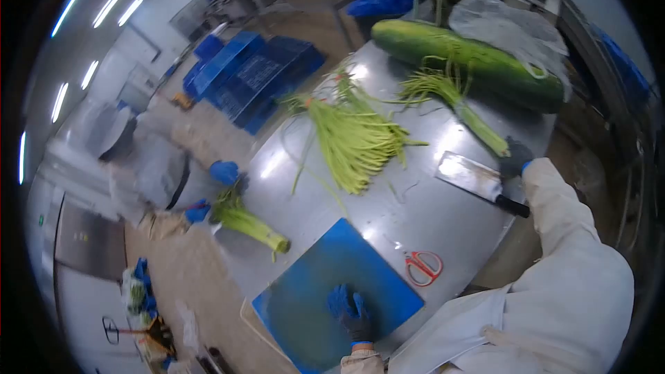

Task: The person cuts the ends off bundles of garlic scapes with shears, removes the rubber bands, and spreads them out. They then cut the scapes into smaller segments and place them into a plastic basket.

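My left hand, in a blue and dark glove, lies on the blue cutting board with its fingers apart and nothing in them. My right hand, in a dark grey glove, is stretched out right at the cut end of a bundle of long green stalks. Its fingers are blurred, and I cannot tell whether they grip the bundle. Beside that hand a cleaver lies flat, its black handle toward the table edge. Red-handled scissors rest between the board and the cleaver.
A fanned pile of green stalks covers the middle of the metal table. A large green melon and a clear plastic bag lie at the far end. Opposite, a person in blue gloves stands by another bundle. Blue crates stand beyond.
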The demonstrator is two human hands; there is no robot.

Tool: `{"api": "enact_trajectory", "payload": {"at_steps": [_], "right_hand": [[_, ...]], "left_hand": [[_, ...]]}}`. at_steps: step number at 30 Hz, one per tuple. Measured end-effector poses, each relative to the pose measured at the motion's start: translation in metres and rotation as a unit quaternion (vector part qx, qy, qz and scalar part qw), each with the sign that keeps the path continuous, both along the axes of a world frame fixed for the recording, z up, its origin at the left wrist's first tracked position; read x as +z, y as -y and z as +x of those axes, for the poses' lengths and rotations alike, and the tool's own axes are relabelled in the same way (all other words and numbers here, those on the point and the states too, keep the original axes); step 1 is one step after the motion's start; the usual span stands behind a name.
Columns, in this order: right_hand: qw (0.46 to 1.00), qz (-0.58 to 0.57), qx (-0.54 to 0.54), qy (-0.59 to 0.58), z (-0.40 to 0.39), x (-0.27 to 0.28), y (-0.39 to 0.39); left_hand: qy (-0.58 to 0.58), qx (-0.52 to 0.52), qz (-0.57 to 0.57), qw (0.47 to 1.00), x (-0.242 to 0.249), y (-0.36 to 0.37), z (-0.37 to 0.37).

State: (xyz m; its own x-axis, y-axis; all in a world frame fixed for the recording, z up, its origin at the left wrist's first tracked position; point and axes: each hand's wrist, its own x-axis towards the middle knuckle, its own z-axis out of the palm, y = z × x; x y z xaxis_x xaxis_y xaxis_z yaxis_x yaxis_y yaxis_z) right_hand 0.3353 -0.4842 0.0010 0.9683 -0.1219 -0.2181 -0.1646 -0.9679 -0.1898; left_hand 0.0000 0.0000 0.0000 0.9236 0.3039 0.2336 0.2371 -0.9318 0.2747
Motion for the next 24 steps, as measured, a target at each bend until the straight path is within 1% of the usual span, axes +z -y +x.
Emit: {"api": "enact_trajectory", "payload": {"at_steps": [1, 2, 3, 4, 5, 6, 7, 8, 9, 10, 11, 12, 13, 14, 15, 16, 17, 18, 20, 22, 23, 24], "right_hand": [[0.999, -0.041, -0.012, 0.002, 0.007, 0.004, 0.002], [0.999, -0.031, 0.014, 0.034, 0.02, 0.004, 0.006], [0.993, -0.082, 0.052, 0.072, 0.04, 0.042, 0.019], [0.988, -0.072, 0.091, 0.098, 0.045, 0.051, -0.005], [0.985, -0.044, 0.123, 0.116, 0.044, 0.045, -0.042], [0.981, 0.034, 0.145, 0.123, 0.05, 0.04, -0.085], [0.977, 0.087, 0.172, 0.092, 0.061, 0.045, -0.111], [0.959, 0.156, 0.198, 0.129, 0.072, 0.042, -0.138], [0.956, 0.161, 0.222, 0.099, 0.072, 0.065, -0.175], [0.949, 0.205, 0.224, 0.08, 0.09, 0.053, -0.205], [0.938, 0.206, 0.264, 0.086, 0.103, 0.054, -0.238], [0.935, 0.212, 0.266, 0.095, 0.111, 0.055, -0.269], [0.931, 0.218, 0.269, 0.112, 0.122, 0.051, -0.295], [0.931, 0.224, 0.259, 0.127, 0.134, 0.041, -0.321], [0.94, 0.204, 0.246, 0.12, 0.14, 0.048, -0.346], [0.934, 0.207, 0.26, 0.135, 0.157, 0.038, -0.367], [0.94, 0.193, 0.252, 0.127, 0.167, 0.045, -0.387], [0.939, 0.181, 0.259, 0.139, 0.181, 0.047, -0.406], [0.937, 0.168, 0.267, 0.151, 0.208, 0.049, -0.443], [0.955, 0.109, 0.253, 0.11, 0.232, 0.059, -0.48], [0.96, 0.109, 0.251, 0.062, 0.243, 0.066, -0.494], [0.964, 0.104, 0.236, 0.066, 0.259, 0.053, -0.511]], "left_hand": [[0.058, 0.033, -0.067, 0.996, -0.002, -0.003, -0.001], [0.121, 0.067, -0.129, 0.982, 0.002, -0.006, -0.005], [0.134, 0.109, -0.172, 0.97, -0.019, 0.016, -0.001], [0.19, 0.209, -0.23, 0.931, 0.0, 0.003, -0.003], [0.244, 0.298, -0.265, 0.884, 0.024, -0.023, -0.021], [0.257, 0.303, -0.229, 0.889, 0.042, -0.059, -0.027], [0.288, 0.338, -0.231, 0.865, 0.034, -0.079, -0.021], [0.319, 0.367, -0.235, 0.842, 0.028, -0.093, -0.01], [0.32, 0.357, -0.241, 0.844, 0.022, -0.098, 0.007], [0.242, 0.318, -0.201, 0.895, 0.017, -0.102, 0.025], [0.16, 0.275, -0.155, 0.935, 0.015, -0.107, 0.041], [0.16, 0.265, -0.159, 0.938, 0.011, -0.105, 0.06], [0.072, 0.195, -0.119, 0.971, 0.005, -0.099, 0.081], [-0.016, 0.127, -0.078, 0.989, -0.003, -0.093, 0.097], [-0.015, 0.123, -0.081, 0.989, -0.008, -0.084, 0.105], [-0.005, 0.132, 0.0, 0.991, -0.007, -0.073, 0.106], [0.006, 0.14, 0.081, 0.987, -0.004, -0.066, 0.108], [0.009, 0.139, 0.081, 0.987, -0.001, -0.065, 0.11], [-0.005, 0.141, 0.042, 0.989, 0.003, -0.067, 0.111], [-0.01, 0.144, 0.041, 0.989, 0.002, -0.07, 0.115], [-0.017, 0.144, 0.039, 0.989, 0.003, -0.071, 0.115], [-0.025, 0.152, 0.039, 0.987, 0.004, -0.071, 0.115]]}}
